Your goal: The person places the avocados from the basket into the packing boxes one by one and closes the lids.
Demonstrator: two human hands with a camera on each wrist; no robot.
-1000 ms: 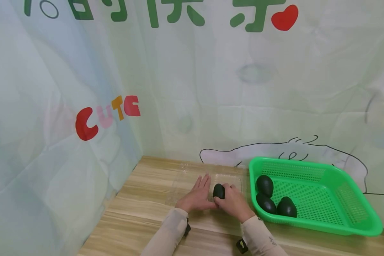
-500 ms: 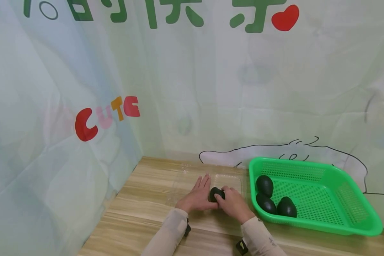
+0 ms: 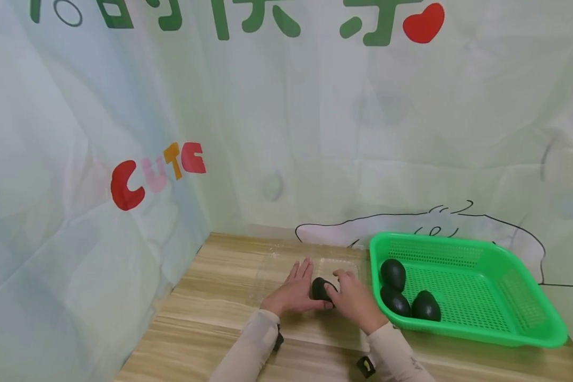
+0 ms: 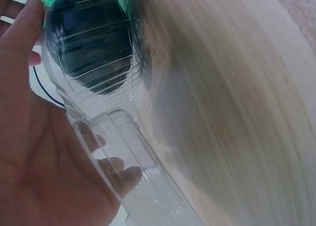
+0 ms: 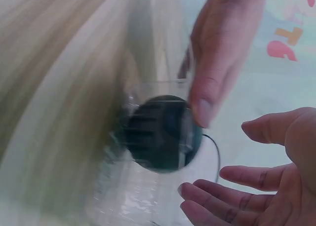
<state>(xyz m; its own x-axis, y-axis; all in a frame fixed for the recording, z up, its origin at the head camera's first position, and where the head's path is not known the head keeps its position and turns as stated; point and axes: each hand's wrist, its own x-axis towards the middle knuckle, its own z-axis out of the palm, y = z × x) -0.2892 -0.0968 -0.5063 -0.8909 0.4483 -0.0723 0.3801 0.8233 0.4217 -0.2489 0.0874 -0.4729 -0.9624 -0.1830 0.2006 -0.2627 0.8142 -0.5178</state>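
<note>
A dark, egg-shaped avocado lies in the near part of a clear plastic clamshell box on the wooden table. Its dark skin shows through the ribbed wall in the left wrist view, and the right wrist view shows the avocado through the plastic too. My left hand lies along the middle of the box with fingers straight, its thumb stretched at the near rim beside the avocado. My right hand hovers just right of the avocado; in the right wrist view its fingers are spread and hold nothing.
Right of the box stands a green plastic basket with 3 dark avocados at its left end. A printed cloth backdrop rises behind the table and along its left side.
My right hand has let go of the avocado and drawn slightly right, its fingers opening. The avocado has turned and shifted a little left and nearer. The left hand stays on the box.
</note>
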